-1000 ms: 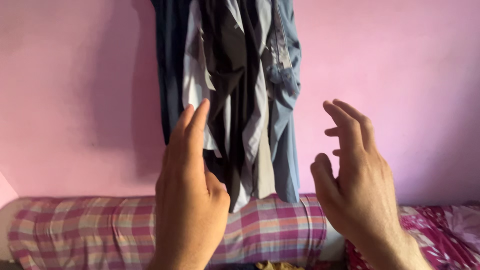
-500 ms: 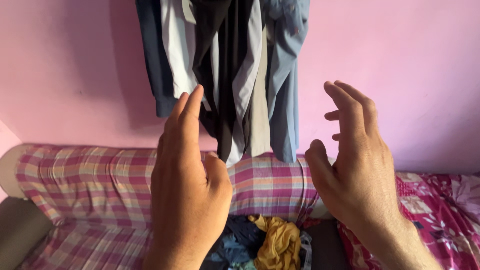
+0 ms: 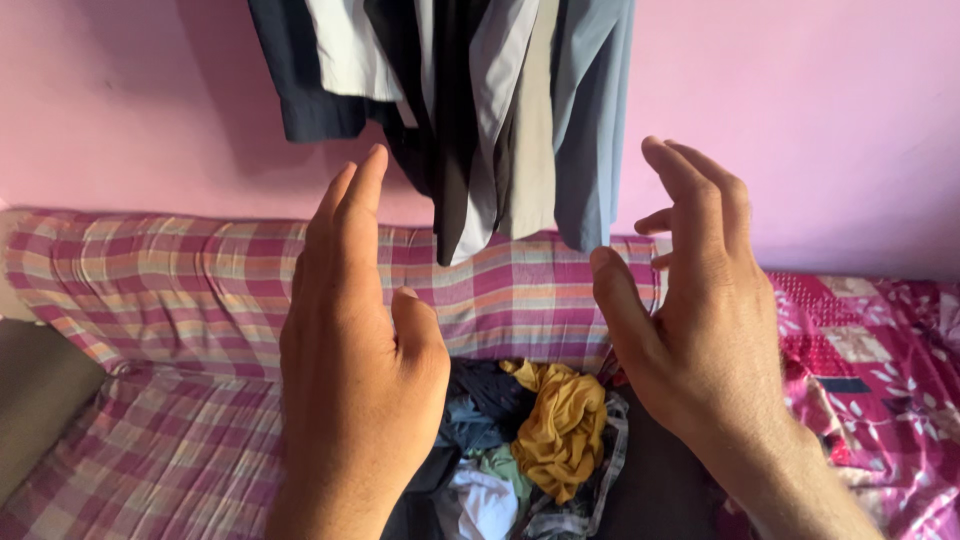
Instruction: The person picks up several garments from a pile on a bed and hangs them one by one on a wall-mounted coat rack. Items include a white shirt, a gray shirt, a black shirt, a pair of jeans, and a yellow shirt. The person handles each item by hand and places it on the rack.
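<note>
Both hands are raised with no grip on anything; the left hand (image 3: 355, 370) is held flat and released, its fingers (image 3: 350, 205) together and pointing up, the thumb slightly apart at the side; the right hand (image 3: 700, 320) is likewise open, its fingers (image 3: 700, 185) gently curved and its thumb spread away from the palm; neither hand touches cloth or anything else, and the two stand apart with a gap between them.

In that gap, below the hands, lies a pile of crumpled clothes (image 3: 520, 450) on the bed; a mustard-yellow garment (image 3: 565, 425) sits on top of it, with dark blue, green and white pieces beside and beneath.

Above and beyond the fingertips, several hanging garments (image 3: 480, 110) drop down the pink wall (image 3: 130, 100); they are dark navy, white, grey, beige and pale blue, and their lower ends hang just above a checked bedcover (image 3: 190, 290) in pink and purple, which drapes over a raised roll along the wall and runs down across the bed; at the right lies a magenta floral cloth (image 3: 870, 340), and at the far left edge a plain brownish-grey surface (image 3: 35, 400).
</note>
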